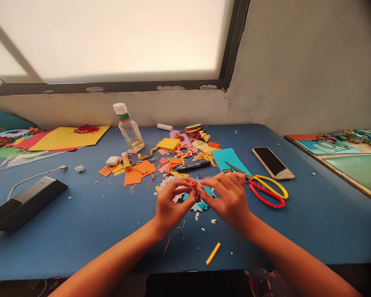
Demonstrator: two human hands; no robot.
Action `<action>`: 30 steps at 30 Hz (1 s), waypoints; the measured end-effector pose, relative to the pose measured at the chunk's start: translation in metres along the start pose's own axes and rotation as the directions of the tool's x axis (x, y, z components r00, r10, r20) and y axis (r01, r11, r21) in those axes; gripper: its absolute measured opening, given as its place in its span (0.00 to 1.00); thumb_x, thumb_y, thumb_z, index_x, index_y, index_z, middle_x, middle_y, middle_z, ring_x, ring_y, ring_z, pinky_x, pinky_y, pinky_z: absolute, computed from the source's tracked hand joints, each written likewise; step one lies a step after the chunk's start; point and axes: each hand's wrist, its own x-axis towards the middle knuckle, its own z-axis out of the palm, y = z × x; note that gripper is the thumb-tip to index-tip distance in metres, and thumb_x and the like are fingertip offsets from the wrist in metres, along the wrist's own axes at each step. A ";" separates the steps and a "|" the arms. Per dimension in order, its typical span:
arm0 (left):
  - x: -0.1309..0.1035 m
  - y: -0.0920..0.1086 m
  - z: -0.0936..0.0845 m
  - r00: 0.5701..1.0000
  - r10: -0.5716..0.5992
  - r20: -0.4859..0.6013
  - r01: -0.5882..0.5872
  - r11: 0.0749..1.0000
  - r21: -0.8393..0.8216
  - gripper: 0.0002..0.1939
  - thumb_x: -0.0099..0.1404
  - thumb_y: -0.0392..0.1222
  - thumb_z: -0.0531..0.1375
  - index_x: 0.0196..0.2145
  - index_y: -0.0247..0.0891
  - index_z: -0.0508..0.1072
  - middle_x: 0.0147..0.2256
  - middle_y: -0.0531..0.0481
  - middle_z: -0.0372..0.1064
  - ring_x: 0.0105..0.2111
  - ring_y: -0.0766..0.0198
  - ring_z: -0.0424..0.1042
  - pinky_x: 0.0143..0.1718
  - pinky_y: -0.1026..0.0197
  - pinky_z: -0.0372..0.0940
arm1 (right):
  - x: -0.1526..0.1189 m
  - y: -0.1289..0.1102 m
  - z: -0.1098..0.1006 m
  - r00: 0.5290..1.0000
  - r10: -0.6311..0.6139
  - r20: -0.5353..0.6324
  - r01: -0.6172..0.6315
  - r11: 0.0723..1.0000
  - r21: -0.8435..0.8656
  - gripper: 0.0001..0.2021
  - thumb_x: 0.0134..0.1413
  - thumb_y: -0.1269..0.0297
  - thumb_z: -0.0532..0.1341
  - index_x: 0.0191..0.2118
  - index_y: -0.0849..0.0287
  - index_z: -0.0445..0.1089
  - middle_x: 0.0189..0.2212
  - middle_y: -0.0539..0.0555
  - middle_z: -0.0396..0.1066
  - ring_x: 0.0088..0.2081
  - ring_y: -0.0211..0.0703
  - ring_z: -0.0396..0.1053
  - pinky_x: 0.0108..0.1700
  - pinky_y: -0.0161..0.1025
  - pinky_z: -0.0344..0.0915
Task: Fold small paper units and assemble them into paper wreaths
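Both hands meet above the near middle of the blue table. My left hand (175,201) pinches a small orange-red folded paper piece (194,185) between thumb and fingers. From the right, my right hand (227,197) holds the same piece at its fingertips, its fingers pressed together. Under and behind the hands lie light blue and pink paper pieces (200,205), partly hidden by the fingers. A black marker (193,166) rests just beyond them. Scissors (267,190) with red and yellow handles lie right of my right hand, their blades over a blue paper sheet (230,160).
A phone (273,163) lies at the right, and a clear bottle (131,131) stands at the back. Orange paper pieces (139,171) and a glue stick (126,161) are left of centre. A black device (27,202) sits far left; a yellow strip (213,253) lies near the front edge.
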 end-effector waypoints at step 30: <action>0.003 0.007 -0.002 0.997 -0.050 0.063 0.060 0.984 -0.168 0.04 0.56 0.34 0.64 0.30 0.35 0.71 0.34 0.47 0.73 0.31 0.66 0.74 0.32 0.64 0.73 | -0.007 0.005 -0.002 0.981 -0.180 -0.078 0.172 0.980 -0.098 0.13 0.55 0.65 0.65 0.46 0.56 0.68 0.25 0.43 0.75 0.26 0.35 0.68 0.40 0.43 0.49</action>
